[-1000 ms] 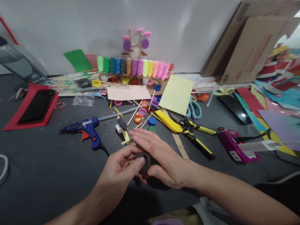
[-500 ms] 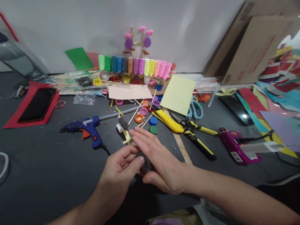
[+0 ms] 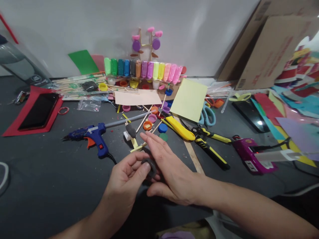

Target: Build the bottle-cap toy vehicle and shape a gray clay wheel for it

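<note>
A dark grey piece of modelling clay (image 3: 151,170), curved in shape, is pinched between the thumb and fingers of my left hand (image 3: 126,176). My right hand (image 3: 171,172) is open beside it, fingers stretched out together and thumb apart. Its palm faces the clay; whether they touch is hidden. Just beyond my fingertips lies a small stick piece (image 3: 134,143) in pale yellow, with a dark grey clay lump (image 3: 131,130) and a white cap (image 3: 127,136) close by.
A blue glue gun (image 3: 99,136) lies at left, near a phone (image 3: 38,111) on red paper. Bottle caps (image 3: 162,128), a yellow utility knife (image 3: 179,127) and pliers (image 3: 211,152) spread across the middle. Coloured clay packs (image 3: 144,69) line the back; a purple power strip (image 3: 254,157) sits right.
My right palm has shifted slightly away from the clay, showing more of it. The clay has moved a little left and up in my left hand's pinch.
</note>
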Tool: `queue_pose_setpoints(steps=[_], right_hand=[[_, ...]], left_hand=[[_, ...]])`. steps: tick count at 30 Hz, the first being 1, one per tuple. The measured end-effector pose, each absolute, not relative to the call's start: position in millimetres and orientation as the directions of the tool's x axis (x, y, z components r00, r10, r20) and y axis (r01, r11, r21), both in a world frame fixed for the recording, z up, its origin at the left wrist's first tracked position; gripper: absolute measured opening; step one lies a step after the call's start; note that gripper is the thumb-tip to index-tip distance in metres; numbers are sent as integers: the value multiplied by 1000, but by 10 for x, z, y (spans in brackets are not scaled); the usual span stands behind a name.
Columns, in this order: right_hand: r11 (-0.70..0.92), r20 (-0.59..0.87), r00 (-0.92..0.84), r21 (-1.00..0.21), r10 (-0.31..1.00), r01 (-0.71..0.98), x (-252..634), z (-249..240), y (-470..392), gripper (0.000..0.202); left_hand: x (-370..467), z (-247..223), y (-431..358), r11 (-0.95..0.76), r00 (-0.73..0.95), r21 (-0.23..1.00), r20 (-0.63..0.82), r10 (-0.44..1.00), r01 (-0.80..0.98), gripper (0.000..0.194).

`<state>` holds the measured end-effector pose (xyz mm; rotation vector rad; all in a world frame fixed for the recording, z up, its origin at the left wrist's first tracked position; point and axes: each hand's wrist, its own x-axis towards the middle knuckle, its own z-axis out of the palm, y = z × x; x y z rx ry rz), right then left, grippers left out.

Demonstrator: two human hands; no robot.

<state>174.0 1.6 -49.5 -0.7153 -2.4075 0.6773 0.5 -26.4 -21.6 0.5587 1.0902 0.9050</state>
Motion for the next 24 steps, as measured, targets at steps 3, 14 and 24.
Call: queue_pose_setpoints(steps=[3, 14, 24], right_hand=[[749, 362, -711, -563, 603, 349, 1753, -461, 24, 89], [732, 388, -701, -621, 598, 280, 1797, -403, 50, 53], [708, 352, -742, -668, 571, 229, 1804, -398, 53, 68]], left_hand=[[15, -221, -269, 545, 191, 757, -512, 838, -360, 24], [-3, -218, -255, 560, 295, 767, -481, 825, -314, 15], [-45, -281, -225, 563, 347, 758, -457, 819, -329, 9]])
